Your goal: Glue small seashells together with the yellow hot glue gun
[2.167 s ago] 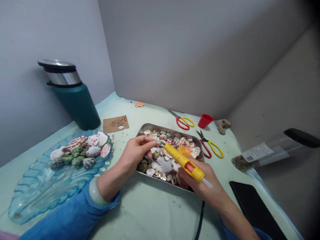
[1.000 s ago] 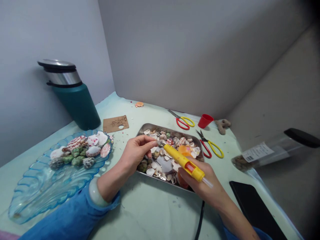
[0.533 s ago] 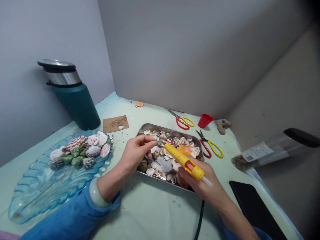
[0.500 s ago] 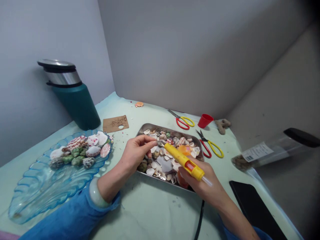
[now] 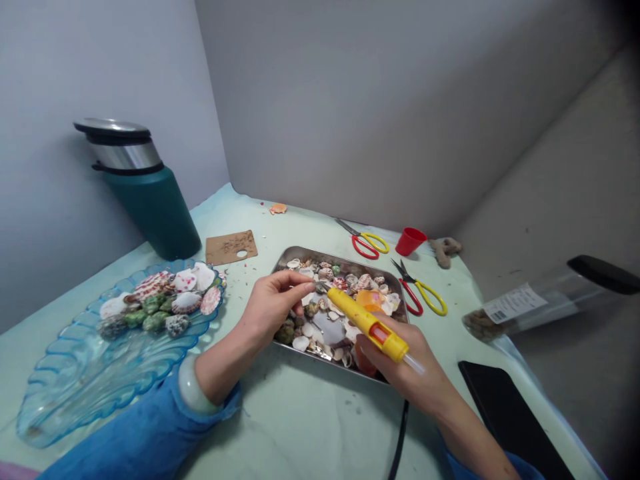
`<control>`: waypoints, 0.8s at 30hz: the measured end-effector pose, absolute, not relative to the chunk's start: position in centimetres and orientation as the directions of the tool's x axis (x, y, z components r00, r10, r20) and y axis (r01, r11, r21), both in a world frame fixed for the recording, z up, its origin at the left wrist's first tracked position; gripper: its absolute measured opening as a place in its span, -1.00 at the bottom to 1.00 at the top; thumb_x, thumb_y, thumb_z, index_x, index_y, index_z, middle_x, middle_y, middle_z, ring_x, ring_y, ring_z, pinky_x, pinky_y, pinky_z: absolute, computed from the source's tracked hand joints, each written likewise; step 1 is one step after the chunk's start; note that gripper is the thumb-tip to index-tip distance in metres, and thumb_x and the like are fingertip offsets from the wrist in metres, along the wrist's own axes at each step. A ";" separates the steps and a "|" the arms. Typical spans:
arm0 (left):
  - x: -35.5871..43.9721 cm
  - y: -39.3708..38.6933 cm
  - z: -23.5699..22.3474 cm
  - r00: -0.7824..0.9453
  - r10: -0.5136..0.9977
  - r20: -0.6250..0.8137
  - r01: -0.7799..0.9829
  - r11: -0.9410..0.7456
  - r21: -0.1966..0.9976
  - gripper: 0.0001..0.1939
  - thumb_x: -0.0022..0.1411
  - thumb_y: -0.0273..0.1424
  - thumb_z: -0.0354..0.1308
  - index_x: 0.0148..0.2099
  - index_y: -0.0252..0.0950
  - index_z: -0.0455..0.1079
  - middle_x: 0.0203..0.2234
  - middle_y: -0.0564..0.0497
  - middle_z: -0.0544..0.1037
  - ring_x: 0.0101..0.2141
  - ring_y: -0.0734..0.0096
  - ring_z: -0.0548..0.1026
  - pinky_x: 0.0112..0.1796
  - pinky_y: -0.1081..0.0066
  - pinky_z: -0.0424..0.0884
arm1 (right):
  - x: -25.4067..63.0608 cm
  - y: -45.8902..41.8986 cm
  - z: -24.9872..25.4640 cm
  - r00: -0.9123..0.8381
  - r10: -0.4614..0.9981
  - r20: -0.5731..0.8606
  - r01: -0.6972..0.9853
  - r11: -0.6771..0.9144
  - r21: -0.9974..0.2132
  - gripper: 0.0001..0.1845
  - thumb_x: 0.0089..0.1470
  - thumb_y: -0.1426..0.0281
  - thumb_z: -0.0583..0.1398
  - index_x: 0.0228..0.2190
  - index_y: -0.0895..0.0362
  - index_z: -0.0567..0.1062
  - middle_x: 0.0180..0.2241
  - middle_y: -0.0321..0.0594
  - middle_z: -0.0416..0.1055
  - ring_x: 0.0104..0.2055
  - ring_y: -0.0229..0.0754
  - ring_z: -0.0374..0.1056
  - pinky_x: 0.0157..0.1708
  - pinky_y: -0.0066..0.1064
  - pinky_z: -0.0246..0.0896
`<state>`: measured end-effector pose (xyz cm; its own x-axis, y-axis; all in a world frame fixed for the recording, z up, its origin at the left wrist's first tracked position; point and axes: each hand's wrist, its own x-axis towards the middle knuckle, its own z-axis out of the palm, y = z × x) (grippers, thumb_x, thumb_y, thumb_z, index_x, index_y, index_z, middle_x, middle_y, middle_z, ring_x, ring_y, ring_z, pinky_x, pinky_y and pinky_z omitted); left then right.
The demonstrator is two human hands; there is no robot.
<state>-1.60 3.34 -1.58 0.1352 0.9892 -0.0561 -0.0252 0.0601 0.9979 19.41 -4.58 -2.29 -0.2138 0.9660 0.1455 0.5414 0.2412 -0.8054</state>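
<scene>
Two bare hands meet over a metal tray (image 5: 286, 259) of mixed shells (image 5: 333, 330) at the center of the frame, on a pale green desk (image 5: 295, 427). The left hand (image 5: 277, 300), in a blue sleeve (image 5: 145, 427) with a pale bangle (image 5: 195, 383) at the wrist, pinches a small grayish piece (image 5: 321, 287) between thumb and forefinger; its exact form is too small to make out. The right hand (image 5: 403, 350) is closed around a yellow pen-shaped tool (image 5: 367, 323), tip just beside that piece, a clear stick (image 5: 415, 364) jutting from its rear. At left, a blue scalloped dish (image 5: 100, 380) bears more shells, some green, behind it a teal bottle (image 5: 155, 210) and a brown card (image 5: 220, 248). Two pairs of red-and-yellow scissors (image 5: 367, 245) lie right of center, near a red cup (image 5: 411, 241). A clear container (image 5: 537, 303) with a black lid leans at the right edge, above a flat black object (image 5: 510, 413) in the lower right. A black cord (image 5: 401, 437) runs off the bottom.
</scene>
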 end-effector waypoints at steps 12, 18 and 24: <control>-1.6 3.4 -1.4 0.132 0.988 -0.080 -0.047 0.087 0.995 -0.85 0.00 -0.36 0.31 -0.37 -0.34 0.50 -0.76 0.14 0.38 -0.70 0.61 0.26 -0.61 0.55 0.13 | 19.5 -4.5 -2.9 -0.192 0.972 0.137 0.500 0.218 -0.838 -0.78 0.18 0.25 0.08 -0.45 0.09 0.34 -0.54 -0.29 0.36 -0.50 -0.25 0.25 -0.46 -0.38 0.17; -1.6 3.3 -1.3 0.146 0.985 -0.089 -0.040 0.096 0.995 -0.84 0.00 -0.37 0.31 -0.36 -0.35 0.50 -0.76 0.14 0.38 -0.69 0.61 0.26 -0.61 0.56 0.12 | 19.6 -4.5 -2.9 -0.210 0.967 0.146 0.507 0.236 -0.829 -0.77 0.19 0.25 0.08 -0.45 0.09 0.34 -0.53 -0.28 0.36 -0.51 -0.25 0.24 -0.47 -0.37 0.18; -1.5 3.2 -1.1 0.144 0.986 -0.082 -0.035 0.088 0.995 -0.87 0.00 -0.38 0.31 -0.38 -0.34 0.51 -0.77 0.12 0.38 -0.70 0.60 0.25 -0.62 0.54 0.13 | 19.6 -4.5 -2.6 -0.229 0.962 0.151 0.533 0.254 -0.807 -0.84 0.16 0.29 0.11 -0.39 0.11 0.39 -0.47 -0.24 0.42 -0.47 -0.24 0.28 -0.46 -0.37 0.20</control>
